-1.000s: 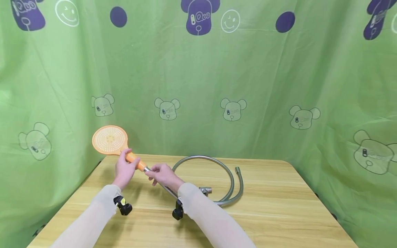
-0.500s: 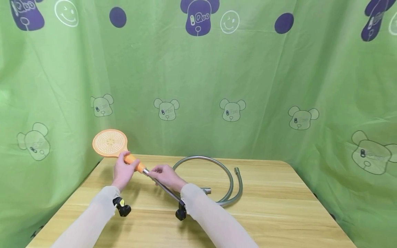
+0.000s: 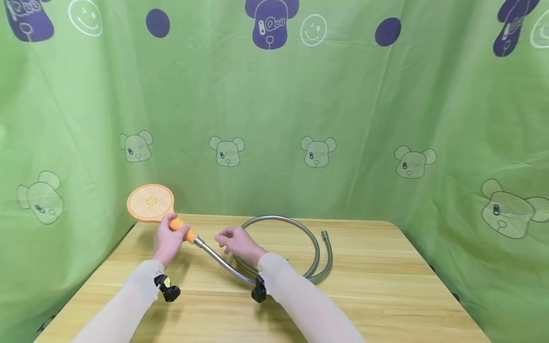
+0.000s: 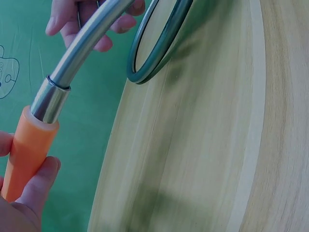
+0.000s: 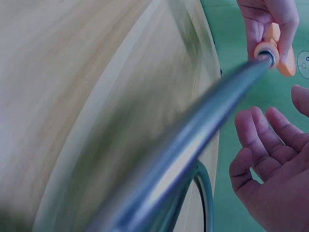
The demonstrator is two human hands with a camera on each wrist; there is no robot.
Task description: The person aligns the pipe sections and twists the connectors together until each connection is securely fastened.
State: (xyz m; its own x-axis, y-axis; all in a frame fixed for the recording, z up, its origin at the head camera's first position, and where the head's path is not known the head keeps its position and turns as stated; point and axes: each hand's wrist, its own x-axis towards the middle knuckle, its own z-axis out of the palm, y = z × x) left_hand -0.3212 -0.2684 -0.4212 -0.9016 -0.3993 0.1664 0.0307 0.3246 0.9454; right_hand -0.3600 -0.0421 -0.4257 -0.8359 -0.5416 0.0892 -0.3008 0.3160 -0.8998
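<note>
An orange shower head [image 3: 150,202] with a round pale face is tilted up at the left of the table. My left hand [image 3: 168,240] grips its orange handle [image 4: 31,147], thumb on one side and fingers on the other. A silver collar [image 4: 49,100] joins the handle to a grey metal shower hose [image 3: 220,261], which sags down to the right. Beside the hose, my right hand [image 3: 241,244] hovers with loosely bent fingers. Nothing lies between those fingers in the right wrist view, and the hose passes next to the palm [image 5: 285,203].
The hose's remaining length [image 3: 318,250] loops on the wooden table [image 3: 386,286], its free end [image 3: 324,235] pointing up at the right. A green patterned curtain [image 3: 274,95] stands behind the table and along both sides.
My right hand has let go of the hose by the collar and drawn back to the right. The shower head has lowered slightly. My right arm now covers a chrome fitting seen earlier.
</note>
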